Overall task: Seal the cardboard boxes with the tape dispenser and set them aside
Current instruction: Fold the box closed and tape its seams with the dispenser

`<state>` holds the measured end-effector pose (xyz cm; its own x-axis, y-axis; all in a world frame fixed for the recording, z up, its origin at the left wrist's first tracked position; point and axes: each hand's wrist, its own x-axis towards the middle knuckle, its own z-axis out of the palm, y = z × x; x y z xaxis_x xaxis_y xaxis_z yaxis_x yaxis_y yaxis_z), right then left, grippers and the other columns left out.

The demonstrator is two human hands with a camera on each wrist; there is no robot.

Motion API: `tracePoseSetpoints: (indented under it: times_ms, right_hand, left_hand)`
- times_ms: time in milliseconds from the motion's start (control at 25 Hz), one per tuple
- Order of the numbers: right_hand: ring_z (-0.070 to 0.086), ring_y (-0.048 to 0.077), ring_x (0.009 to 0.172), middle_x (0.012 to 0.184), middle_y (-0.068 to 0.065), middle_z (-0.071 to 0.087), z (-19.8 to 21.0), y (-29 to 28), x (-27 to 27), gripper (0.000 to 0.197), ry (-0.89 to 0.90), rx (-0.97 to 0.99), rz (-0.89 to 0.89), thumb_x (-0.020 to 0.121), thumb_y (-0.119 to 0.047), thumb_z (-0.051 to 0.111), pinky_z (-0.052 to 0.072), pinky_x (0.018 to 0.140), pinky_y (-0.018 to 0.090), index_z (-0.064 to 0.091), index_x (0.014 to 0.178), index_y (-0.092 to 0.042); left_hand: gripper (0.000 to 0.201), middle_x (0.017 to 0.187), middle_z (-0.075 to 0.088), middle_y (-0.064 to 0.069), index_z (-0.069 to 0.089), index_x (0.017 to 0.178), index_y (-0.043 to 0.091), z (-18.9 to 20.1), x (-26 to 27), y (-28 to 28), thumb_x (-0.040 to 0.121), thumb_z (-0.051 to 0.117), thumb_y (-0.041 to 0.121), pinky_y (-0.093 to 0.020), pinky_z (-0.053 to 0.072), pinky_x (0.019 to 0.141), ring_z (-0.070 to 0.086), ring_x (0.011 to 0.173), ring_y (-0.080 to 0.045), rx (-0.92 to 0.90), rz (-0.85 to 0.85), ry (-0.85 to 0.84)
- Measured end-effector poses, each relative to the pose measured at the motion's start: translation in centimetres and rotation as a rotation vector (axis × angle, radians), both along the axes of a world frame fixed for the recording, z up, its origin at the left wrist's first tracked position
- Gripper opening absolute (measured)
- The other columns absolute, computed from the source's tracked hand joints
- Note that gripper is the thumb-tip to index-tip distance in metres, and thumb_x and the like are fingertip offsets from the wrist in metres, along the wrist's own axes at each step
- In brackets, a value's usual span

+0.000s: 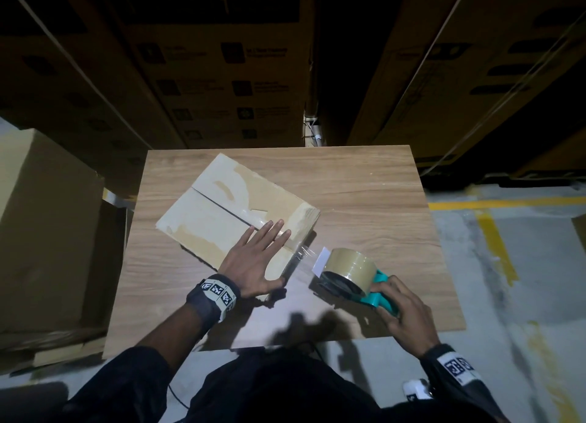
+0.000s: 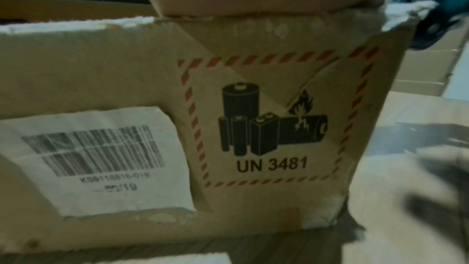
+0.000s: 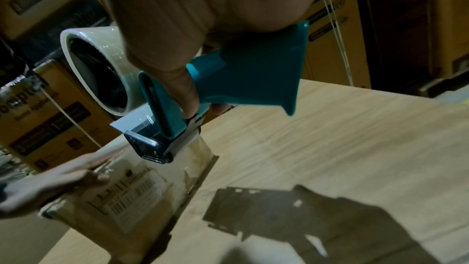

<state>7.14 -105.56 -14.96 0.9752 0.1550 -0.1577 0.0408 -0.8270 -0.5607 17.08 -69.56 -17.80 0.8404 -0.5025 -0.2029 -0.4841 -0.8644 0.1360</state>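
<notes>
Cardboard box (image 1: 228,207) lies flat on your wooden counter (image 1: 364,200), turned at an angle, its top flaps meeting along a dark centre seam. Your left hand (image 1: 253,257) is spread flat on the near end of the box top, fingers straight and pressing down, with the thumb hanging over the near edge. Your right hand (image 1: 402,308) is wrapped around the teal handle of the tape dispenser (image 1: 352,280), which you hold just off the box's near right corner, above the counter. A stretch of clear tape (image 1: 304,257) runs taut from the dispenser's front edge to that end of the box; in the right wrist view it reaches down the box's end face (image 3: 193,170). The roll on the dispenser (image 3: 96,71) is a tan-looking clear packing tape.

In the left wrist view, the side of the box (image 2: 253,127) shows a red-hatched battery warning mark reading UN 3481 and a torn white barcode label (image 2: 101,158) to its left (the small print is too blurred to trust).

Large printed cartons (image 1: 206,73) are stacked beyond the counter's far edge, and a plain brown carton (image 1: 41,226) stands off its left side. Yellow floor lines (image 1: 494,232) show on the concrete to the right.
</notes>
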Motion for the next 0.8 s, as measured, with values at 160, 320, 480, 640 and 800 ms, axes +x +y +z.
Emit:
tracePoseSetpoints:
  times_ms: [160,320,480,640,800]
  right_hand:
    - [0.058,0.008,0.085,0.107,-0.02,0.05,-3.0,1.6,1.0,0.062,0.028,0.006,0.004,0.08,-0.015,0.077,0.054,0.063,0.035,0.047,0.115,-0.057]
    - [0.056,0.009,0.087,0.109,-0.017,0.052,-4.8,3.5,2.6,0.039,0.052,0.057,0.03,0.087,-0.04,0.074,0.048,0.063,0.034,0.05,0.115,-0.05]
    - [0.056,0.013,0.083,0.106,-0.015,0.049,-7.6,5.0,3.0,0.029,0.048,0.09,0.043,0.085,-0.048,0.064,0.041,0.057,0.028,0.053,0.112,-0.041]
    - [0.064,0.024,0.086,0.114,-0.004,0.059,-10.3,6.3,2.8,0.027,0.067,-0.083,0.095,0.09,-0.032,0.068,0.051,0.059,0.034,0.054,0.113,-0.032]
    - [0.069,0.033,0.087,0.109,0.005,0.067,-10.3,6.5,3.8,0.026,0.085,-0.168,0.188,0.096,-0.036,0.058,0.053,0.069,0.04,0.053,0.119,-0.025]
  left_hand:
    - [0.093,0.172,-0.004,0.002,0.0,0.165,0.022,-0.2,-0.3,-0.6,0.091,0.042,0.06,-0.047,0.0,0.128,-0.008,0.158,-0.018,-0.016,-0.113,-0.001]
    - [0.08,0.172,-0.002,0.002,-0.002,0.165,0.019,-0.3,-0.6,-1.0,0.101,0.032,0.053,-0.043,-0.003,0.128,-0.009,0.158,-0.014,-0.06,-0.142,0.015]
    - [0.082,0.172,-0.003,0.002,-0.003,0.165,0.019,-0.3,-0.6,-0.8,0.099,0.035,0.051,-0.048,-0.002,0.128,-0.007,0.158,-0.015,-0.032,-0.139,0.03]
    - [0.081,0.172,-0.003,0.001,-0.002,0.165,0.017,-0.2,-0.6,-0.8,0.098,0.03,0.052,-0.048,-0.001,0.128,-0.007,0.158,-0.016,-0.027,-0.139,0.048]
    - [0.081,0.172,-0.004,0.0,-0.004,0.164,0.016,-0.3,-0.4,-0.9,0.099,0.029,0.051,-0.048,-0.002,0.128,-0.009,0.158,-0.017,-0.023,-0.145,0.06]
